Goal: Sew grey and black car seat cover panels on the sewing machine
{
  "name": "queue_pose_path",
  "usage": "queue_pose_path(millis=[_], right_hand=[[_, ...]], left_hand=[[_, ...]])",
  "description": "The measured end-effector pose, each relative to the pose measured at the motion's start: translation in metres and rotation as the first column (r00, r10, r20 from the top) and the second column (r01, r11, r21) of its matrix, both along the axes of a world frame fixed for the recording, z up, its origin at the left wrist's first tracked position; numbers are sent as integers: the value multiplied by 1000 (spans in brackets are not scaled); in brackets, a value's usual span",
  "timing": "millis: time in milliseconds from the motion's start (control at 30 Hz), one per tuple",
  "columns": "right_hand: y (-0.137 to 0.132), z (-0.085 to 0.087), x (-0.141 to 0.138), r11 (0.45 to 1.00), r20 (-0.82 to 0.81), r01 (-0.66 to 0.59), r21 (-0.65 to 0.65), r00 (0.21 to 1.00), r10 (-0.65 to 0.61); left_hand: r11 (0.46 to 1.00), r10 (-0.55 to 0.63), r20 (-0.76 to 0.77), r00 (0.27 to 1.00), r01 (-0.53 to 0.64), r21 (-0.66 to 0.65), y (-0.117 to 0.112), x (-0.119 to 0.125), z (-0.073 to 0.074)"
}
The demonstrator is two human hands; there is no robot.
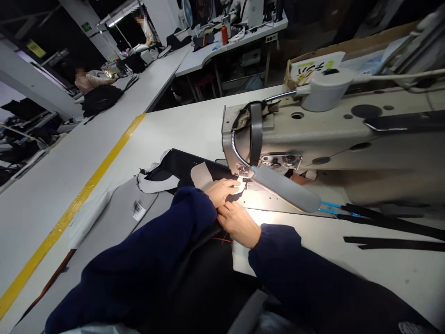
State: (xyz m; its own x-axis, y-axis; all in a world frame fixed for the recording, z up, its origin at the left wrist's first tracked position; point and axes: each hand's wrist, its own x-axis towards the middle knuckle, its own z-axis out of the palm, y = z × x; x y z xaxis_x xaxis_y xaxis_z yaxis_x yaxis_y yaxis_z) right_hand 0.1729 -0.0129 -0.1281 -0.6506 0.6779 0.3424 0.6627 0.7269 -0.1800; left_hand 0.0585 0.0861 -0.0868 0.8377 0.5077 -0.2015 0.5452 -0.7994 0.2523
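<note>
A sewing machine [278, 139] stands on the white table, its lamp lighting the needle area [244, 178]. Black fabric [187, 162] with white backing pieces [158, 185] runs left from under the presser foot. My left hand [222, 191] is close beside the needle, fingers closed on the lit edge of the fabric. Just below it, my right hand [239, 225] pinches the near edge of the same fabric, its fingertips partly hidden. A beige flap [201, 175] sticks up left of my left hand. Grey fabric with a barcode label [138, 211] lies beside my left sleeve.
A grey lamp arm [285, 188] slants low right of the needle. Black strips [392, 241] and blue clips [330, 207] lie at right. Yellow tape [83, 195] crosses the table at left. Behind are a cardboard box [365, 44], another worktable [208, 53] and two people.
</note>
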Motion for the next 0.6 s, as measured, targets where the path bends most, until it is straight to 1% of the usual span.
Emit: queue_pose_path(millis=[33,100,167,200,233,333,500,600], right_hand=[[-3,-1,1,1000,0,-7,13,1000,7],[-10,-4,2,999,-13,6,41,1000,-5],[-14,-7,2,997,-41,40,73,998,-37],[-16,-9,2,995,-57,54,89,997,-49],[-17,-10,2,992,-69,61,108,996,-54],[-19,-11,5,987,-59,58,148,997,-50],[-21,-10,22,985,7,44,165,999,-45],[-21,-12,31,979,30,44,198,998,-51]], left_hand=[[999,10,-12,1000,-9,51,-4,-1,-1],[988,67,-34,997,-62,144,-12,-1,-1],[971,133,-57,990,-118,210,-18,0,-1],[966,145,-76,986,-125,225,-20,1,-2],[966,142,-98,985,-116,231,-22,2,-2],[974,86,-145,986,-52,222,-22,7,-4],[976,71,-124,990,-43,212,-19,17,-6],[974,48,-131,990,-17,226,-19,22,-6]])
